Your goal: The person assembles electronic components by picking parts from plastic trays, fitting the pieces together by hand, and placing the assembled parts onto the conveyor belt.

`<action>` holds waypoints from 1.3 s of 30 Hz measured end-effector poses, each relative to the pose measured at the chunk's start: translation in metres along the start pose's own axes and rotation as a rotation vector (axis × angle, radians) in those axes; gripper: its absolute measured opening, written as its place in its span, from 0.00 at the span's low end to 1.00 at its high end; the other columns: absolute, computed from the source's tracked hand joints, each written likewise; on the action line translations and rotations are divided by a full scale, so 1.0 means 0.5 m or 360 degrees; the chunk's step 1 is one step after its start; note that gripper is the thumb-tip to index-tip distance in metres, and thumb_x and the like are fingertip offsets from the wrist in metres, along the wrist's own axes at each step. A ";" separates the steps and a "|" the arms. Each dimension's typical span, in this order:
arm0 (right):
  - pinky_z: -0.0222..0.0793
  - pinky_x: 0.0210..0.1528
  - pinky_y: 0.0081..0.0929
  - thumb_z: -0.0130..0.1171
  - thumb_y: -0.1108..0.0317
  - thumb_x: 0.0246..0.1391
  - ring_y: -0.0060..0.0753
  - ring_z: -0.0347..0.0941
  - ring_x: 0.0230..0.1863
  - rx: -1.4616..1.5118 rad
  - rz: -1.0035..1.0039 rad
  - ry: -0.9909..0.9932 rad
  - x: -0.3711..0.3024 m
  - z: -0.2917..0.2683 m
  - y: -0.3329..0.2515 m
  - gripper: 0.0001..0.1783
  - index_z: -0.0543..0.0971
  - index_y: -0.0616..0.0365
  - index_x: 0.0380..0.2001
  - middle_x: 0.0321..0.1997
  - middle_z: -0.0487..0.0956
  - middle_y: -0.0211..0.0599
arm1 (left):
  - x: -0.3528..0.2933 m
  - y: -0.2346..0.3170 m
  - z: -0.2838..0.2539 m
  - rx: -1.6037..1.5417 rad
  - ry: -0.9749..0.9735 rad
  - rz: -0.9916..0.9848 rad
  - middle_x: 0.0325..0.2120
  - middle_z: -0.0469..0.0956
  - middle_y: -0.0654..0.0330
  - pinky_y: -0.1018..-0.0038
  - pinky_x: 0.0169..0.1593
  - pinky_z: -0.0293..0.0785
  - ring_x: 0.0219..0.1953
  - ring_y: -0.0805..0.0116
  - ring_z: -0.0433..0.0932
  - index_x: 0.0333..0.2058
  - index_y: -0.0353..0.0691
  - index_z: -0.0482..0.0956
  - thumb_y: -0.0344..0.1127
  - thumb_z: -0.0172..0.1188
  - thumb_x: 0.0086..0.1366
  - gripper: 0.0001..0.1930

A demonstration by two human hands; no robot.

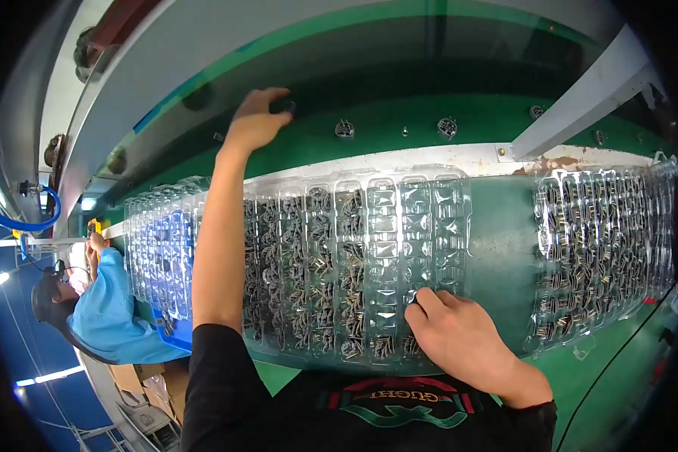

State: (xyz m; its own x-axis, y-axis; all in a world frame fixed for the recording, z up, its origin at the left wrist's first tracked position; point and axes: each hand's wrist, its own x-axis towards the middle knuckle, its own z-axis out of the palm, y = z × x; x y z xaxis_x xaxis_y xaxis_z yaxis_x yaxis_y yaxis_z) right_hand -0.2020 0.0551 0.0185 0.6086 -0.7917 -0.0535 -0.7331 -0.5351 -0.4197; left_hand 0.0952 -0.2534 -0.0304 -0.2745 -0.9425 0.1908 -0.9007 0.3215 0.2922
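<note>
My left hand [260, 120] reaches over the green conveyor belt [384, 113], its thumb and fingers apart around a small dark part [291, 108]. Whether the fingers touch that part is too blurred to tell. Over the near side of a clear plastic tray [384, 248], my right hand [463, 339] is closed, with something small and dark at its fingertips. Small metal-pinned parts [320, 264] fill the tray's left and middle columns. Most pockets in the columns to their right are bare.
More round parts [447, 128] lie spaced along the belt. A second filled tray [595, 248] stands at the right, near a slanted metal post [587, 98]. On the left are a tray over a blue bin [169, 331] and a person in a blue top [120, 309].
</note>
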 end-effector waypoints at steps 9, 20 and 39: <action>0.73 0.31 0.38 0.58 0.78 0.47 0.42 0.74 0.30 0.0483 0.0068 0.0214 -0.008 -0.016 0.032 0.12 0.77 0.63 0.38 0.35 0.66 0.41 | -0.080 0.119 -0.017 -0.0504 0.0012 -0.0066 0.38 0.75 0.54 0.72 0.41 0.77 0.35 0.65 0.80 0.43 0.41 0.84 0.28 0.67 0.52 0.17; 0.71 0.29 0.25 0.64 0.83 0.48 0.30 0.76 0.31 0.1634 0.0076 0.0941 0.079 -0.048 0.028 0.12 0.81 0.62 0.38 0.37 0.78 0.40 | -0.346 0.307 -0.105 -0.1775 -0.0209 -0.0113 0.42 0.72 0.59 0.83 0.39 0.75 0.36 0.80 0.76 0.49 0.32 0.79 0.16 0.68 0.53 0.23; 0.70 0.26 0.18 0.66 0.84 0.48 0.23 0.75 0.28 0.1191 0.0207 0.1356 0.091 -0.008 0.037 0.11 0.82 0.67 0.37 0.34 0.78 0.39 | -0.403 0.331 -0.027 -0.3059 -0.0702 -0.0479 0.50 0.78 0.49 0.71 0.51 0.81 0.49 0.64 0.80 0.54 0.27 0.74 0.16 0.64 0.58 0.23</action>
State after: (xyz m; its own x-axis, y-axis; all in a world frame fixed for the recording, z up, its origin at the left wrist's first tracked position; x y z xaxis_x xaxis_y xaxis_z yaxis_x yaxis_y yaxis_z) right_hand -0.1890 0.0079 0.0119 -0.0724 -0.9237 0.3762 -0.2369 -0.3505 -0.9061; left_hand 0.0059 -0.0092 -0.0077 -0.5307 -0.8320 -0.1617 0.4683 -0.4468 0.7623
